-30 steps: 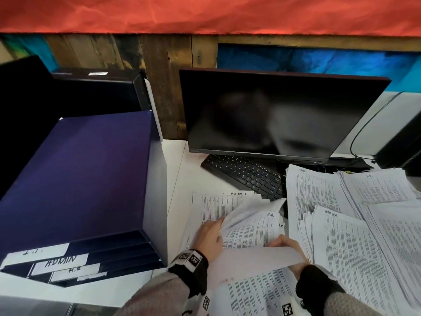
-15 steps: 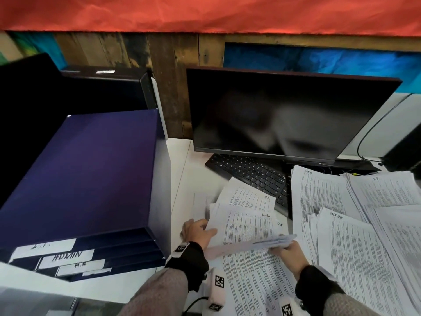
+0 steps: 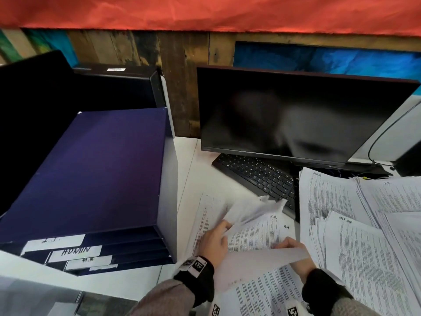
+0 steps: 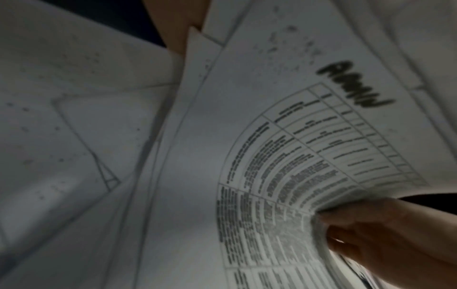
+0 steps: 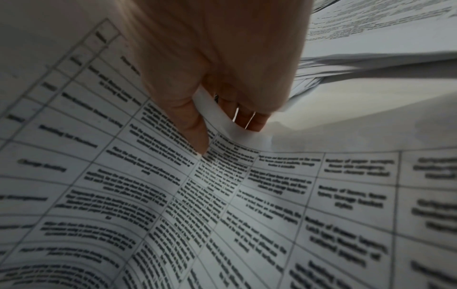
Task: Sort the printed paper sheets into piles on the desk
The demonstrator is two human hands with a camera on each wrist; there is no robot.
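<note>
A fan of printed sheets point(image 3: 255, 209) is lifted off the middle pile point(image 3: 262, 233), whose top pages are marked "H.R". My left hand point(image 3: 224, 226) grips the fan by its left edge. In the left wrist view the left hand point(image 4: 326, 221) pinches curled sheets, and one sheet point(image 4: 309, 140) carries a handwritten word at its top. My right hand point(image 3: 287, 244) holds a sheet point(image 3: 257, 261) turned blank side up over the near papers. In the right wrist view the thumb and fingers of the right hand point(image 5: 222, 133) pinch a sheet edge above a table-printed page point(image 5: 222, 205).
More paper piles point(image 3: 337, 201) point(image 3: 369, 265) spread across the right of the desk. A black keyboard point(image 3: 257, 174) and dark monitor point(image 3: 296, 115) sit behind the papers. A purple tray box point(image 3: 91, 169) with labelled slots point(image 3: 75, 250) stands on the left.
Half a second ago the sheets lay flatter, with my left hand at their left edge. Now my left hand has lifted a fan of them, and my right hand has raised its sheet.
</note>
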